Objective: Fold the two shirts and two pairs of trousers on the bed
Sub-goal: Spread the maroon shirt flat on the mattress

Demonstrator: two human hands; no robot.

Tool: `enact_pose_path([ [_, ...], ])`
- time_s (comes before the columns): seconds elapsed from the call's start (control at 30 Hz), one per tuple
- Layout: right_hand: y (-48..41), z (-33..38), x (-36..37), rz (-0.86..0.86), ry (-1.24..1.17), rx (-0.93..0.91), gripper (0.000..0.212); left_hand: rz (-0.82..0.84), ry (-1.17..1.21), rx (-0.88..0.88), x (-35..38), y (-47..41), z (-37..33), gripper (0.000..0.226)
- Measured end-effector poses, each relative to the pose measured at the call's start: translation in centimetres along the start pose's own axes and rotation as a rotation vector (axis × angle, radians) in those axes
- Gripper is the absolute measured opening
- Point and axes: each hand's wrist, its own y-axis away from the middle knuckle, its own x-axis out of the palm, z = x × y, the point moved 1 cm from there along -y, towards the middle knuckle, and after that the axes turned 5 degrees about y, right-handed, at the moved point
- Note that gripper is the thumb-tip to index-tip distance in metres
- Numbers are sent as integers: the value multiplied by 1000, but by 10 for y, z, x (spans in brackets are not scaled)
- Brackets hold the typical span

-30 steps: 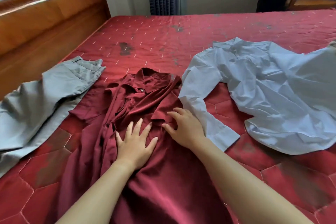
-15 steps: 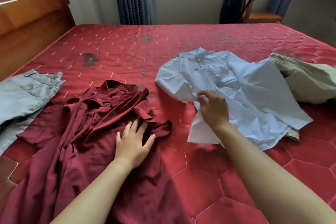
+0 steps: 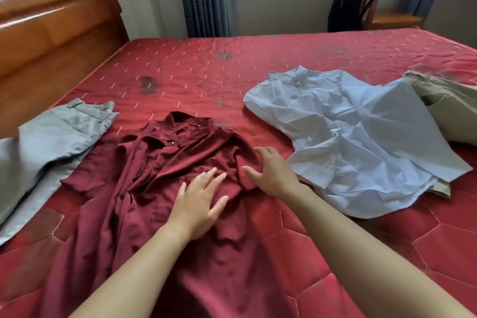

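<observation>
Four garments spread on red quilted mattress (image 3: pixel 296 64), none folded yet.

Maroon shirt (image 3: pixel 160 188) nearest, collar away, button visible at neck, front rumpled, body running off the lower edge of view. Laid collar-up and lengthwise, presumably so sleeves and sides can be turned in toward the middle.

Left hand (image 3: pixel 198 201): flat, palm down, fingers spread on the chest of the maroon shirt, gripping nothing. Judged to be pinning or smoothing the cloth so it does not slide.

Right hand (image 3: pixel 273 173): resting at the shirt's right shoulder and sleeve, fingers loosely curled, thumb toward the left hand. Not closed; whether any cloth is pinched under the fingertips cannot be told.

Pale blue shirt (image 3: pixel 356 142) to the right, crumpled, collar away, near the right hand but apart from the maroon shirt (likely kept aside to leave working room). One edge lies over the khaki trousers (image 3: pixel 449 108) at far right, partly out of view. Grey trousers (image 3: pixel 49 147) at left, waistband away, one edge touching or overlapping the maroon sleeve.

Containers: none on the bed. Dark bag (image 3: pixel 348 2) hanging by the far wall, contents not visible.

Stage judged: first garment, flattening before first fold.
</observation>
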Motion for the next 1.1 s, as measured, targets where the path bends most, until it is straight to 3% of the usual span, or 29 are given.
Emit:
enact_pose_path([
  [0.07, -3, 7, 18, 76, 64, 30, 53, 50, -62, -58, -6, 8, 21, 57],
  [0.17, -9, 9, 15, 9, 69, -1, 27, 142, -77, -113, -6, 14, 38, 58],
  [0.33, -36, -11, -27, -177, 410, 126, 40, 180, -82, -36, 13, 3, 26, 61],
  [0.43, -35, -3, -22, -209, 457, -61, 45, 187, -22, 27, 25, -7, 2, 60],
  [0.5, -26, 12, 2, -126, 247, -196, 43, 127, 92, 22, 21, -12, -4, 57],
  [0.57, -14, 19, 30, 61, 102, -145, 48, 23, 118, -11, 5, -14, 7, 53],
  [0.67, -6, 1, 47, 226, 333, -79, 55, -55, -2, -77, -27, -4, 48, 47],
  [0.73, -2, -8, 40, 133, 418, -100, 52, -82, -63, -108, -47, 9, 77, 44],
  [0.83, 2, 18, 40, -70, 291, -184, 39, -126, -91, -161, -59, 25, 102, 41],
  [0.93, 13, 65, 68, 58, 126, -242, 45, -40, -31, -173, -43, 33, 96, 45],
  [1.0, 23, 74, 87, 168, 187, -214, 50, -15, -32, -140, -33, 37, 89, 47],
  [1.1, 34, 49, 82, 137, 332, -228, 51, -75, -1, -59, -41, 39, 91, 45],
])
